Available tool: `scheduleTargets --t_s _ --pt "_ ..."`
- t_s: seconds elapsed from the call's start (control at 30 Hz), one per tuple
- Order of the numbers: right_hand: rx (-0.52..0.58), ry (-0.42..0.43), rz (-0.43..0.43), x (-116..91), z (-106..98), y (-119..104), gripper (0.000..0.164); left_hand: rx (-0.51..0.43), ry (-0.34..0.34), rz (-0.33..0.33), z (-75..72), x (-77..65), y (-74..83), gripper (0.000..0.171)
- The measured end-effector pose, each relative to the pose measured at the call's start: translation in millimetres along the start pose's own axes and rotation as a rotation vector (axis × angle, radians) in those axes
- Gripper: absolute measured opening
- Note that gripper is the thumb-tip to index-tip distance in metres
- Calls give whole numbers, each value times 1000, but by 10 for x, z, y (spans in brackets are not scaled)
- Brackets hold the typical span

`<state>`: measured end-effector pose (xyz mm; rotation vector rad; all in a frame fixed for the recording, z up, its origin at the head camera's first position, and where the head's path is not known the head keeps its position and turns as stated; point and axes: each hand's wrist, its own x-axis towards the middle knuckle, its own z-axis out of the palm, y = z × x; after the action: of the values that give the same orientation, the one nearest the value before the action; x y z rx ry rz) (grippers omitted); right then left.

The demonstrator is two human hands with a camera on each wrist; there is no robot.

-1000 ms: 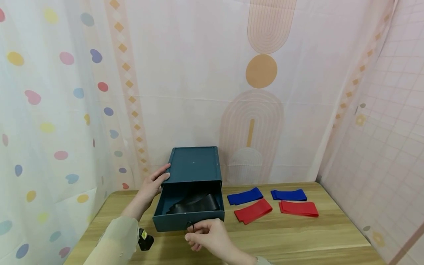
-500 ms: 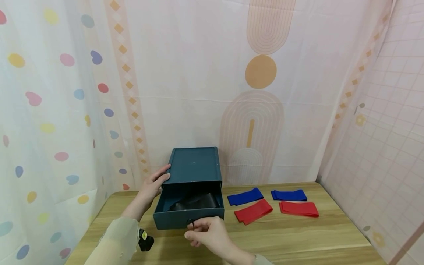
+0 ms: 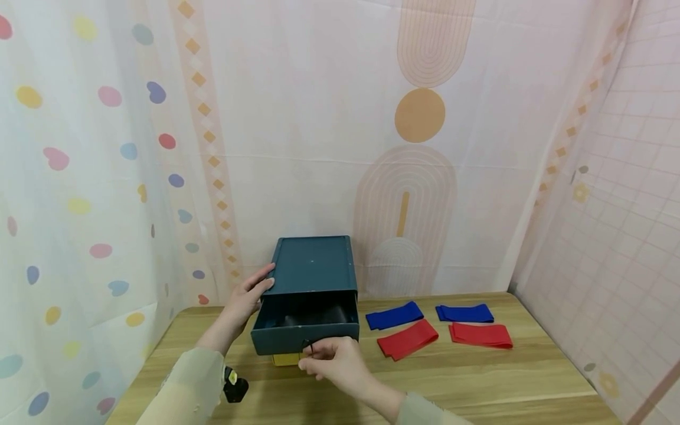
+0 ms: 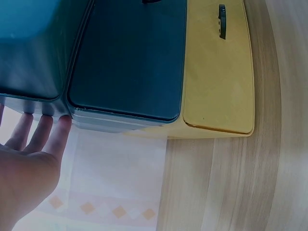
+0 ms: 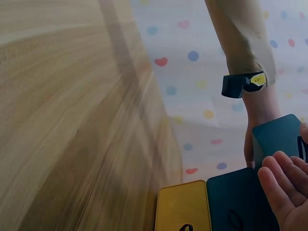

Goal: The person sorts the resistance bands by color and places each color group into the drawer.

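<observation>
A dark teal drawer cabinet (image 3: 313,264) stands at the back of the table with its top drawer (image 3: 278,340) pulled partly out. Inside that drawer lies something black (image 3: 319,317), mostly shaded and hidden. My right hand (image 3: 342,363) pinches the thin black loop handle (image 3: 308,345) on the drawer's front. At the cabinet's left side, my left hand (image 3: 245,302) rests with extended fingers. The left wrist view shows its fingertips against the teal side, beside a shut teal drawer (image 4: 127,57) and a yellow drawer (image 4: 219,82) below.
Right of the cabinet lie two folded blue bands (image 3: 394,316) and two folded red bands (image 3: 408,339) on the wooden table (image 3: 451,383). A patterned curtain (image 3: 297,147) hangs close behind. A small black device (image 3: 235,386) is strapped on the left wrist.
My right hand has moved away from me and slightly up with the handle, and the top drawer has slid further in. The yellow drawer front now shows below it. The left hand stays put.
</observation>
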<state>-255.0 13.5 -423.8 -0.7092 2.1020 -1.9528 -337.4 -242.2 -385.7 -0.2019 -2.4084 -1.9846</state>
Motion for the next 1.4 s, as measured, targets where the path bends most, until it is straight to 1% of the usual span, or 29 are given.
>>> scheduleTargets --t_s 0.17,0.4,0.6,0.83,1.07,1.17,1.4 --pt "-16 5 -45 75 -14 54 19 -13 -5 -5 -2 -20 1 59" --pt "-45 7 -78 183 -42 111 24 -14 -1 -7 -9 -33 1 59" --pt "-37 5 -81 264 -79 132 18 -34 -1 -6 -14 -13 -22 58" --pt "-55 1 -129 395 -131 213 19 -20 38 -9 7 -16 -18 56" --pt "-81 31 -127 459 -150 207 17 -52 23 1 22 -22 10 59" --pt "-81 37 -126 501 -165 201 18 -66 26 6 27 -12 8 58" --pt "-72 34 -107 588 -215 215 19 -78 27 12 31 -4 0 57"
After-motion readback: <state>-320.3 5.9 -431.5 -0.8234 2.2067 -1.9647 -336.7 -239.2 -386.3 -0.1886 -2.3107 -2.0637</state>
